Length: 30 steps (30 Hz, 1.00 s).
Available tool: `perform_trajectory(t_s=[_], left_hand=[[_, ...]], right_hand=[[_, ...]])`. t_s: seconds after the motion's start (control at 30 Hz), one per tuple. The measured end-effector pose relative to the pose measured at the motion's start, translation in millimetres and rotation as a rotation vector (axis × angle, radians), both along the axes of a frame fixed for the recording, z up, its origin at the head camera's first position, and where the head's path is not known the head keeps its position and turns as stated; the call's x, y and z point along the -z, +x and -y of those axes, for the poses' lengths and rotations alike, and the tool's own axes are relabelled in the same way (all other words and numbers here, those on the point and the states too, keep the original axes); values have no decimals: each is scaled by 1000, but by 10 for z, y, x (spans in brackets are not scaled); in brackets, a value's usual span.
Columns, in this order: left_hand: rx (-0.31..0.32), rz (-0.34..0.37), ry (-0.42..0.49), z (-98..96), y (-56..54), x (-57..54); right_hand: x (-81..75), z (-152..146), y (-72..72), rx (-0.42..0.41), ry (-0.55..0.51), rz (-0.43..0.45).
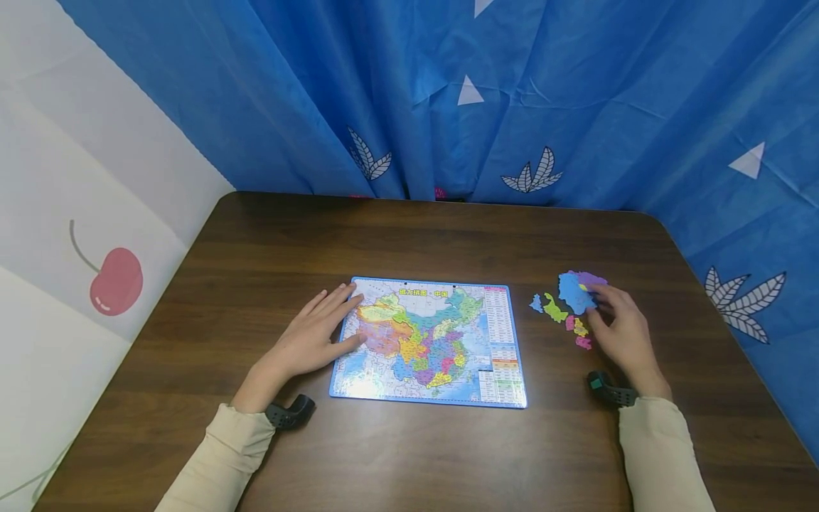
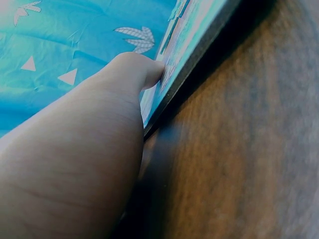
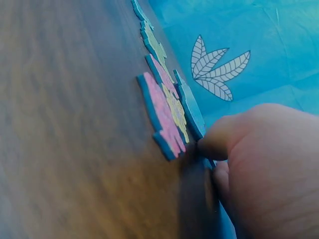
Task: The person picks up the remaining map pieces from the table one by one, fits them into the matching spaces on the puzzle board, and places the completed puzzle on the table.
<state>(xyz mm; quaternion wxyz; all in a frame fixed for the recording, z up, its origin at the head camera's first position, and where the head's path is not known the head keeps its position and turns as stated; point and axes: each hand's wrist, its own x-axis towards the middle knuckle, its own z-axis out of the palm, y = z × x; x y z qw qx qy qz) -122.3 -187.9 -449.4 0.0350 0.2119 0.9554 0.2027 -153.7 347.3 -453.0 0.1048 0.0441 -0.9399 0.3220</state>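
A map puzzle board (image 1: 416, 384) with a blue rim lies flat on the table, its coloured regions filling the middle. Across its left edge rests my left hand (image 1: 313, 338), fingers spread and straight; in the left wrist view the thumb (image 2: 152, 72) touches the board's face. My right hand (image 1: 621, 331) is at the loose map pieces to the right, fingers bent, thumb and fingertips at a large blue piece (image 1: 571, 293). A purple piece (image 1: 591, 278) lies partly under or behind it, and a bit of yellow shows by the fingertips. Whether the fingers pinch any piece is hidden.
Near the right hand lie a small blue piece (image 1: 536, 304), a green piece (image 1: 554, 308), a yellow piece (image 1: 580, 327) and a pink piece (image 3: 162, 112). The brown wooden table (image 1: 409, 455) ends at a blue curtain (image 1: 409, 92) behind.
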Motion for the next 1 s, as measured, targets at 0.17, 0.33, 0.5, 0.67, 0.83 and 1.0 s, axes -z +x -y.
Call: perform_trajectory(t_s=[0.17,0.33,0.5,0.67,0.83,1.0], left_hand=[[-2,5,2,-3,5,-10],[-1,10,-1,-7,9,-31],[-4,16,-8,-7,1,-23],[0,12,-7,1,4,-26],[4,14,-6,0,4,-20],[7,12,-4,-1,5,-23]], right_hand=[[-20,15,7,46,24,52],[-49,68,35,84,53,124],[-46,115,36,111,57,140],[-45,133,36,137,52,133],[-71,139,56,157,39,145],[-87,137,54,169,32,168]])
